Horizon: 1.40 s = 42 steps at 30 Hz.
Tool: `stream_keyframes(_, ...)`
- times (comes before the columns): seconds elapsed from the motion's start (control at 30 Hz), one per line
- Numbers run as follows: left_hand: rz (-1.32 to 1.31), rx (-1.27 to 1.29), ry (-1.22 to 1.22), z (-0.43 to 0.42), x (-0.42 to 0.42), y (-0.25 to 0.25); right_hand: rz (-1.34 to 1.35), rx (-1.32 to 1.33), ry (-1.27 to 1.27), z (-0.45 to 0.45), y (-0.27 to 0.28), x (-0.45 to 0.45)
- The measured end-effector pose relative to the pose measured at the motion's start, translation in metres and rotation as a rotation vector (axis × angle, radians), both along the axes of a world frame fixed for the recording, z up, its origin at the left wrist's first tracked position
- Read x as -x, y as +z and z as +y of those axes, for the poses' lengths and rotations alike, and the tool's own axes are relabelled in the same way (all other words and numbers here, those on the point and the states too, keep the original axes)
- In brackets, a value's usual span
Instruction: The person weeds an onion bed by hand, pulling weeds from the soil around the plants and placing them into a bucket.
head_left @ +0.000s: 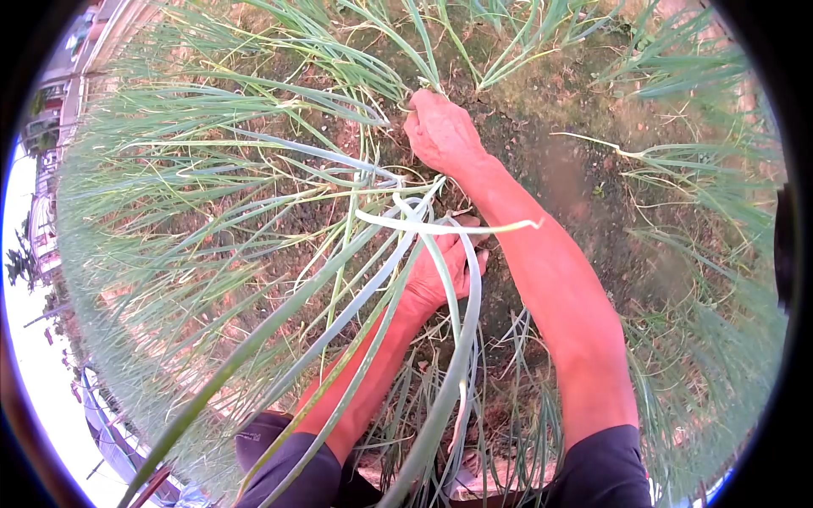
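Observation:
My right hand (442, 134) reaches forward with its fingers closed at soil level, around the base of a green onion plant (421, 51) whose leaves fan out away from me. Closer in, my left hand (440, 269) is curled about a bunch of green onions (339, 322). The long leaves of that bunch run back toward me across my left forearm, and some are bent over. Leaves partly cover the left fingers, and the bulb ends are hard to make out.
Dense rows of green onion leaves (186, 169) spread over the left side. More onion plants (703, 161) grow on the right, beyond a strip of bare brown soil (576, 169). Limp onion leaves (406, 406) lie on the ground between my arms.

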<state>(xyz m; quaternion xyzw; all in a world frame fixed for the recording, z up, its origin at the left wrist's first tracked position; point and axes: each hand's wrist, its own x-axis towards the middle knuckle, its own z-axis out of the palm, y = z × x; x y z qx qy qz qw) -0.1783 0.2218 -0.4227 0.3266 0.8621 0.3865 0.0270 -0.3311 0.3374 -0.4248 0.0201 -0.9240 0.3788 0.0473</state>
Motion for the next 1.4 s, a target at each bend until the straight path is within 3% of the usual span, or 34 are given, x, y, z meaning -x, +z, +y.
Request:
stream_keyframes(0.07, -0.033, 0.011, -0.013, -0.001, -0.001, -0.003, -0.036, 0.106, -0.062, 0.004, 0.003, -0.007)
stream_keyframes(0.17, -0.042, 0.023, -0.024, -0.001, 0.0, -0.002, 0.052, 0.001, -0.176, -0.012, 0.002, -0.01)
stream_keyframes(0.3, -0.003, 0.075, -0.003, -0.004, -0.004, -0.011, -0.037, -0.023, -0.281, -0.019, 0.001, 0.003)
stream_keyframes(0.47, -0.018, 0.091, -0.028, -0.005, -0.003, -0.011, -0.19, -0.127, -0.232, -0.018, 0.005, 0.012)
stream_keyframes(0.53, -0.014, 0.055, -0.011, -0.001, 0.0, 0.001, -0.146, -0.123, -0.197, -0.011, 0.003, 0.013)
stream_keyframes(0.57, 0.112, 0.077, -0.064, -0.001, 0.001, 0.008, -0.124, -0.121, -0.18, -0.008, 0.002, 0.015)
stream_keyframes(0.6, 0.04, 0.021, -0.038, 0.001, 0.001, 0.005, -0.102, -0.119, -0.148, -0.003, -0.004, 0.019)
stream_keyframes(0.67, -0.026, -0.016, -0.012, 0.001, -0.001, 0.001, -0.144, 0.035, -0.058, 0.006, -0.007, 0.015)
stream_keyframes(0.73, 0.002, 0.013, -0.007, -0.001, 0.0, 0.0, -0.029, -0.267, 0.149, 0.022, 0.01, 0.001)
stream_keyframes(0.8, -0.039, 0.015, -0.015, 0.0, 0.003, 0.005, 0.01, 0.208, -0.112, 0.029, -0.013, -0.023)
stream_keyframes(0.87, -0.065, 0.029, -0.008, 0.001, 0.002, 0.005, 0.05, 0.293, -0.243, 0.042, -0.018, -0.03)
stream_keyframes(0.93, -0.017, 0.019, -0.011, 0.0, 0.001, 0.005, 0.101, -0.016, -0.271, 0.054, -0.002, -0.033)
stream_keyframes(1.03, 0.002, -0.018, 0.002, 0.002, 0.002, 0.009, -0.43, 1.436, -0.547, 0.044, 0.0, -0.02)
stream_keyframes(1.1, 0.016, -0.024, -0.015, 0.003, 0.003, 0.006, -0.195, -0.012, -0.127, 0.053, -0.001, -0.036)
stream_keyframes(1.17, 0.025, 0.031, -0.022, 0.004, 0.0, 0.008, -0.272, 0.349, -0.112, 0.059, 0.015, -0.062)
stream_keyframes(1.2, 0.027, 0.036, -0.018, 0.005, -0.002, 0.004, -0.267, 0.367, -0.093, 0.072, 0.03, -0.077)
stream_keyframes(1.3, 0.103, 0.047, -0.017, 0.005, -0.003, 0.001, -0.308, 0.088, -0.091, 0.111, 0.092, -0.114)
stream_keyframes(1.4, 0.154, 0.053, -0.027, 0.003, -0.004, -0.006, -0.228, 0.065, -0.392, 0.166, 0.186, -0.179)
